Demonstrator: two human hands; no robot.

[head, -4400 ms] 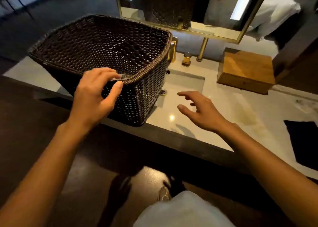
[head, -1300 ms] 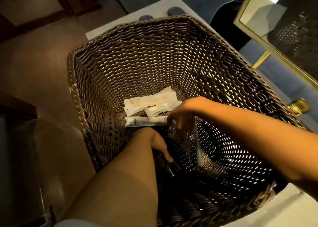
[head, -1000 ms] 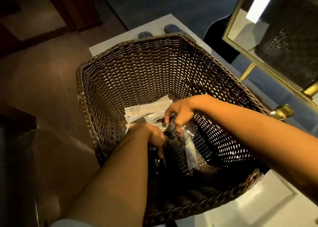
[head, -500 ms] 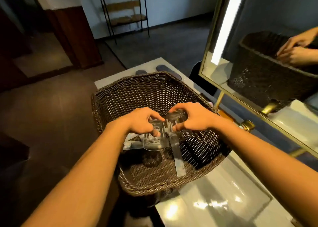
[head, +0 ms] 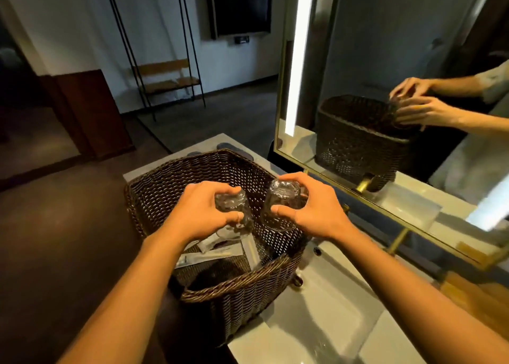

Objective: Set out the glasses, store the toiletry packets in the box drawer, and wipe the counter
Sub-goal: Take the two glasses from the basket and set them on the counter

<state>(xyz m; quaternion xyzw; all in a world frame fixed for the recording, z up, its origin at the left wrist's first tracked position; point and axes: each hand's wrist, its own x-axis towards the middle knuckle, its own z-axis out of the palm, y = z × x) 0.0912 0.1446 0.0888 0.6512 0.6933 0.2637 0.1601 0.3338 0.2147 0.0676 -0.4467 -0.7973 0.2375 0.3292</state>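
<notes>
Glasses first, by my reading of the head view, the only one I have: my left hand (head: 205,212) is wrapped around one clear tumbler (head: 234,210) and my right hand (head: 308,209) around a second tumbler (head: 283,201), each held base-up with fingers over the bottom and thumb on the near side. Both hang above the open mouth of the wicker basket (head: 234,289), close together but apart, and I'd judge that is so they clear the rim without knocking each other. Gripping from above the base leaves the mouths untouched, which suits something a guest drinks from. Down in the basket the toiletry packets (head: 209,253) lie flat on the woven floor, not yet stored; the box drawer I cannot pick out here. The basket stands on the pale counter (head: 289,344) just left of the sink basin (head: 330,303), so the glasses have bare stone to the right to go to. The mirror (head: 385,88) repeats the basket and both hands closed on the glasses. Wiping looks not yet begun; I see no cloth.
</notes>
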